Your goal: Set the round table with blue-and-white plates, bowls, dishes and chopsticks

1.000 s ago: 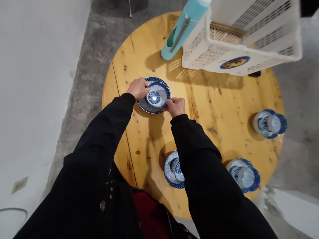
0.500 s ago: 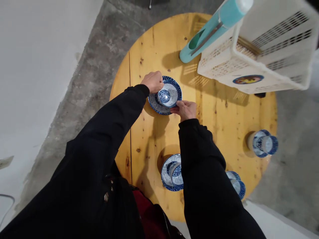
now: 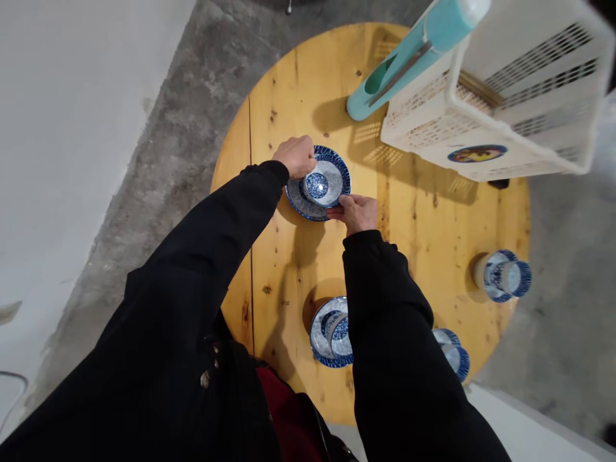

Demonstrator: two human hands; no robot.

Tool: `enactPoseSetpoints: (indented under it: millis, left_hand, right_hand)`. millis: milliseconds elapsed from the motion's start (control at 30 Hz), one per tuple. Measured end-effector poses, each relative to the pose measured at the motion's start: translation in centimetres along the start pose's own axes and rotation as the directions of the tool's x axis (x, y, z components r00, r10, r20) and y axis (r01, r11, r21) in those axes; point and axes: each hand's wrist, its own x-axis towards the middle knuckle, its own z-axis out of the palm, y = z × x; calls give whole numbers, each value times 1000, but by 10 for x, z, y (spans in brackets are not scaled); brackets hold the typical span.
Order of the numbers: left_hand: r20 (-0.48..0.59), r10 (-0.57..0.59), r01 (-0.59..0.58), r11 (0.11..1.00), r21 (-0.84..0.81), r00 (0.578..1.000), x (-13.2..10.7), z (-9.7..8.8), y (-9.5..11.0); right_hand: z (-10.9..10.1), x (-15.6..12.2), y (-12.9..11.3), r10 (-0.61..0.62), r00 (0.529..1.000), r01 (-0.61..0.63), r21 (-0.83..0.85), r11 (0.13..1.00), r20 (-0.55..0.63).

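Observation:
A blue-and-white bowl (image 3: pixel 330 179) sits over a patterned plate (image 3: pixel 301 208) toward the left side of the round table. My left hand (image 3: pixel 296 157) is closed at the bowl's upper-left rim, fingers curled inward. On the lower-right rim my right hand (image 3: pixel 357 213) pinches the same bowl, thumb on top and fingers beneath. Whether the bowl's base touches the plate is hidden. Closer to my body, another plate (image 3: pixel 319 346) carries a bowl (image 3: pixel 341 335), partly covered by my right sleeve.
On the wooden table (image 3: pixel 404 244), a white plastic basket (image 3: pixel 423 138) stands at the far right beside a tall turquoise holder (image 3: pixel 375 90). Stacked blue-and-white dishes (image 3: pixel 503 276) sit near the right edge. Another set (image 3: pixel 455 356) shows beside my right sleeve.

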Motion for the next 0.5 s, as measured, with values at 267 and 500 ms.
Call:
enactPoseSetpoints:
  millis: [267,500]
  left_hand:
    - [-16,-16,16,1000,-15,1000,0,1,0]
    - [-24,-13,12,999,-39,1000,0,3,-3]
  right_hand:
    - [2,-3,-3,7,1000,-7,-24,1000,-10]
    - [4,-4,-4,2,999,-2,-21,1000,-33]
